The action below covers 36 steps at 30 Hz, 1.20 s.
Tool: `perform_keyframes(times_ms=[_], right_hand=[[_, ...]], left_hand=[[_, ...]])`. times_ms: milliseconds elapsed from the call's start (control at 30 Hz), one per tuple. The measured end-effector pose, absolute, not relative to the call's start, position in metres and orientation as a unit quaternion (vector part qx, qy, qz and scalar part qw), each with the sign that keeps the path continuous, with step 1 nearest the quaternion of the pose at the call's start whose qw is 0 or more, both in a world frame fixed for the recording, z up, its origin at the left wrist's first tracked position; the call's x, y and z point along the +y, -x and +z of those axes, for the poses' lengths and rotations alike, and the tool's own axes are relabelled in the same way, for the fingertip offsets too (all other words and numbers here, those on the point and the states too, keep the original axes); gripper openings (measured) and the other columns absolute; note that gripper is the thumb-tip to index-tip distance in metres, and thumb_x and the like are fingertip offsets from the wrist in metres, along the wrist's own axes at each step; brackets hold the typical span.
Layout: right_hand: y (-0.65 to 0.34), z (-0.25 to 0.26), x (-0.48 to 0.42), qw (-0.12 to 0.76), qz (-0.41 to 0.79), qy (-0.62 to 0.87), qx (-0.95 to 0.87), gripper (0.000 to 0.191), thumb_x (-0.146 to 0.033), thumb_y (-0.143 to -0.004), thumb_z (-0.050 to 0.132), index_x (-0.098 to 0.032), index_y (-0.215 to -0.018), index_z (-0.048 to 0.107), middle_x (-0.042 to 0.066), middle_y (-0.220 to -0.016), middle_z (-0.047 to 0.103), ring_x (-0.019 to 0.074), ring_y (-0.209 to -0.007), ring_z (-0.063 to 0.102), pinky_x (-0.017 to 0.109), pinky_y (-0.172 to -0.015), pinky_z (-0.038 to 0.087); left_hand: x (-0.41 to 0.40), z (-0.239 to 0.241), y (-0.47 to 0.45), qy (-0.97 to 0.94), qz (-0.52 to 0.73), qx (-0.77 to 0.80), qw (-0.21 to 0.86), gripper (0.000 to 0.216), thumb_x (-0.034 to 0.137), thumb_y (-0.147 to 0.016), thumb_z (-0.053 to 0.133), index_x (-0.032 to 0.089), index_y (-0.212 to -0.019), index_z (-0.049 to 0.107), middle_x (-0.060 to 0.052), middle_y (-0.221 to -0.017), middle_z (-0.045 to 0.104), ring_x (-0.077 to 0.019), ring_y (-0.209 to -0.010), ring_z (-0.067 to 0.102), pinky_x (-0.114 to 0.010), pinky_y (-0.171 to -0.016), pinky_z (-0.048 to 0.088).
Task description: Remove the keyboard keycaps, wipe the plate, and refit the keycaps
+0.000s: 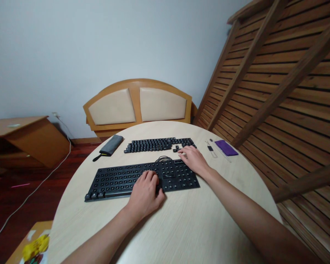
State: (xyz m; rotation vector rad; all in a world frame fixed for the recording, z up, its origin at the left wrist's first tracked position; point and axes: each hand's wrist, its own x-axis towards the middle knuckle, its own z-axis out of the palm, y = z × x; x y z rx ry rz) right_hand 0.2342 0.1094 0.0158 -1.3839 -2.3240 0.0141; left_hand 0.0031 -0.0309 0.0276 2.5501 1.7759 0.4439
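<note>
"Round worktop (198, 227): what lay on it?"

"Keyboard (118, 178), partly under my curled left hand (145, 191); loose keycaps (150, 145) lay beyond, by my right hand (194, 159). I couldn't tell whether either pinched anything."

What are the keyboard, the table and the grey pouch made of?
Keyboard: probably plastic, matte black, judging by its dull, moulded surface. Table: wood or wood-look laminate, smooth, showing faint grain. Pouch: perhaps fabric, matte; its grey surface looks dull and soft.

Black keyboard (132, 174), black keycaps (152, 145), pale tabletop (187, 223)
</note>
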Motion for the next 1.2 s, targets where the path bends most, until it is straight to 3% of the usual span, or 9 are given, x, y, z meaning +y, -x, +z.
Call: perform_keyframes(times_ms=[233, 400, 567, 667, 767, 967, 1200], right_hand=[[-0.209, 0.026, 0.146, 0.167, -0.023, 0.516, -0.840, 0.021, -0.021, -0.085, 0.071, -0.021, -0.105, 0.077, 0.011, -0.111, 0.070, 0.0308, -0.110, 0.054, 0.040, -0.090, 0.044], [-0.199, 0.027, 0.147, 0.165, -0.016, 0.509, -0.845, 0.012, -0.017, -0.086, 0.070, -0.020, -0.093, 0.078, 0.012, -0.109, 0.072, 0.0314, -0.112, 0.055, 0.041, -0.090, 0.043], [-0.199, 0.036, 0.116, 0.212, 0.012, 0.490, -0.846, 0.019, -0.027, -0.096, 0.062, -0.023, -0.110, 0.074, 0.007, -0.113, 0.074, 0.0259, -0.112, 0.059, 0.039, -0.093, 0.045], [-0.200, 0.036, 0.083, 0.303, 0.118, 0.425, -0.845, 0.017, -0.029, -0.095, 0.064, -0.023, -0.107, 0.074, 0.004, -0.109, 0.076, 0.0231, -0.104, 0.063, 0.038, -0.094, 0.047], [-0.202, 0.029, 0.050, 0.321, 0.175, 0.386, -0.847, 0.018, -0.028, -0.095, 0.063, -0.024, -0.109, 0.075, 0.005, -0.106, 0.076, 0.0229, -0.104, 0.063, 0.038, -0.093, 0.048], [-0.204, 0.016, 0.024, 0.234, 0.195, 0.337, -0.891, 0.022, -0.026, -0.093, 0.067, -0.025, -0.114, 0.074, 0.006, -0.105, 0.076, 0.0246, -0.108, 0.061, 0.042, -0.093, 0.046], [-0.204, 0.017, 0.027, 0.241, 0.210, 0.337, -0.886, 0.020, -0.026, -0.090, 0.072, -0.025, -0.109, 0.075, 0.006, -0.105, 0.075, 0.0226, -0.109, 0.061, 0.039, -0.094, 0.045]], left_hand=[[-0.030, 0.027, 0.000, -0.817, 0.144, 0.558, 0.008, 0.013, 0.030, -0.082, 0.057, 0.020, -0.089, 0.053, -0.011, -0.111, 0.059, -0.0306, -0.109, 0.053, -0.047, -0.093, 0.050], [-0.030, 0.027, 0.002, -0.823, 0.151, 0.547, 0.021, 0.013, 0.029, -0.084, 0.058, 0.019, -0.090, 0.053, -0.011, -0.113, 0.059, -0.0305, -0.110, 0.053, -0.047, -0.095, 0.050], [-0.029, 0.025, 0.005, -0.828, 0.171, 0.533, 0.029, 0.011, 0.026, -0.085, 0.058, 0.020, -0.092, 0.053, -0.011, -0.114, 0.059, -0.0294, -0.111, 0.053, -0.047, -0.096, 0.050], [-0.028, 0.023, 0.005, -0.829, 0.181, 0.529, 0.028, 0.012, 0.027, -0.085, 0.059, 0.020, -0.093, 0.054, -0.011, -0.115, 0.059, -0.0294, -0.111, 0.053, -0.047, -0.096, 0.051], [-0.027, 0.022, 0.007, -0.829, 0.185, 0.527, 0.029, 0.016, 0.030, -0.084, 0.062, 0.020, -0.093, 0.055, -0.011, -0.112, 0.060, -0.0297, -0.110, 0.054, -0.047, -0.094, 0.051], [-0.027, 0.024, 0.013, -0.841, 0.174, 0.510, 0.045, 0.019, 0.031, -0.082, 0.066, 0.020, -0.094, 0.055, -0.011, -0.115, 0.060, -0.0303, -0.113, 0.053, -0.047, -0.097, 0.051], [-0.026, 0.023, 0.013, -0.840, 0.175, 0.512, 0.047, 0.019, 0.028, -0.081, 0.067, 0.020, -0.095, 0.056, -0.010, -0.117, 0.060, -0.0305, -0.115, 0.053, -0.048, -0.098, 0.050]])
